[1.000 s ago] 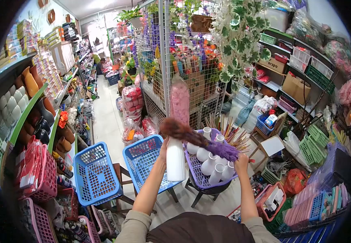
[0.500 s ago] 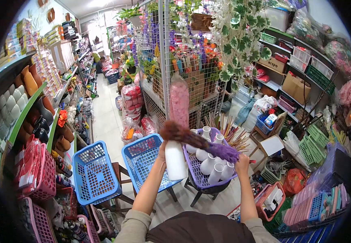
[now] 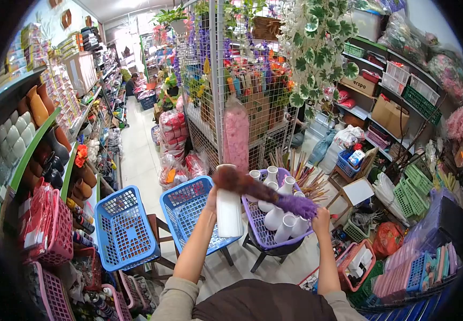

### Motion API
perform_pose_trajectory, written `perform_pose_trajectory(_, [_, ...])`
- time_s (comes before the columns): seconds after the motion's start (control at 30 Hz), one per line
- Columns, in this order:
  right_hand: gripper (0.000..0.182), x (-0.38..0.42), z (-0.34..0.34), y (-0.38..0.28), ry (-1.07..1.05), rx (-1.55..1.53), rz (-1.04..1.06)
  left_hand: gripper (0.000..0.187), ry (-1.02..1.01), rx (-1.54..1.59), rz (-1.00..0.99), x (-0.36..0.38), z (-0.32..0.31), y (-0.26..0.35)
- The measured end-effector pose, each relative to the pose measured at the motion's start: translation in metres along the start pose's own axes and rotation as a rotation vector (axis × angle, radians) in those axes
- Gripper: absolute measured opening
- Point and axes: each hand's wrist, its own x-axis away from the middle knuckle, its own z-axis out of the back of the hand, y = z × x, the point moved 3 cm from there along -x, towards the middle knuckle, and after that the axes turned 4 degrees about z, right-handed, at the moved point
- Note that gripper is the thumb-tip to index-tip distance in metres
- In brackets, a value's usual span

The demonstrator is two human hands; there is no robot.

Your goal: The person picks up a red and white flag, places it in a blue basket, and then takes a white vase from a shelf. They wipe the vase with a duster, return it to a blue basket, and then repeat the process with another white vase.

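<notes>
A white vase is upright in my left hand, whose fingers wrap round its left side. My right hand is closed at the purple end of a feather duster. The duster's brown, blurred end lies across the top of the white vase. Below the duster, a purple basket holds several white vases. The handle inside my right hand is mostly hidden.
Two blue baskets stand left of the purple basket. A wire grid with hanging plants rises ahead. Shelves of pots line the left; crates and bundled sticks are at the right.
The duster's brown end has shifted slightly right and down over the vase. My right hand has moved a little right, and the vase slightly left.
</notes>
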Motion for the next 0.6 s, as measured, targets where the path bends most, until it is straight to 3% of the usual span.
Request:
perform_pose_trajectory(0.03, [0.011, -0.004, -0.004, 0.003, 0.013, -0.002, -0.088, 0.053, 0.089, -0.067, 0.026, -0.007, -0.001, -0.006])
perform_pose_trajectory(0.17, [0.013, -0.005, -0.007, 0.003, 0.052, -0.054, -0.020, 0.057, -0.072, -0.180, 0.143, -0.001, -0.008, -0.003])
perform_pose_trajectory(0.2, [0.011, -0.001, 0.006, -0.009, 0.048, -0.039, 0.015, 0.057, -0.041, -0.215, 0.020, -0.006, 0.005, -0.004])
perform_pose_trajectory(0.23, [0.010, 0.001, 0.012, -0.016, 0.043, -0.025, 0.050, 0.059, 0.062, -0.144, 0.058, -0.005, 0.024, -0.002])
perform_pose_trajectory(0.3, [0.011, 0.013, 0.003, 0.002, 0.002, -0.014, 0.117, 0.065, 0.022, -0.227, 0.102, 0.005, -0.002, 0.012])
perform_pose_trajectory(0.37, [0.011, 0.018, 0.000, 0.010, -0.036, 0.000, 0.180, 0.073, -0.172, -0.043, 0.182, 0.001, 0.003, 0.015])
perform_pose_trajectory(0.47, [0.011, 0.015, 0.010, -0.012, -0.054, -0.026, 0.170, 0.067, -0.099, -0.019, 0.138, 0.001, -0.004, 0.010])
perform_pose_trajectory(0.57, [0.010, 0.009, 0.009, -0.011, 0.088, -0.095, 0.037, 0.052, 0.057, -0.189, 0.034, 0.000, -0.026, -0.002])
perform_pose_trajectory(0.6, [0.010, 0.006, -0.002, -0.003, 0.091, -0.075, 0.030, 0.052, -0.012, -0.177, 0.080, -0.006, -0.012, -0.001])
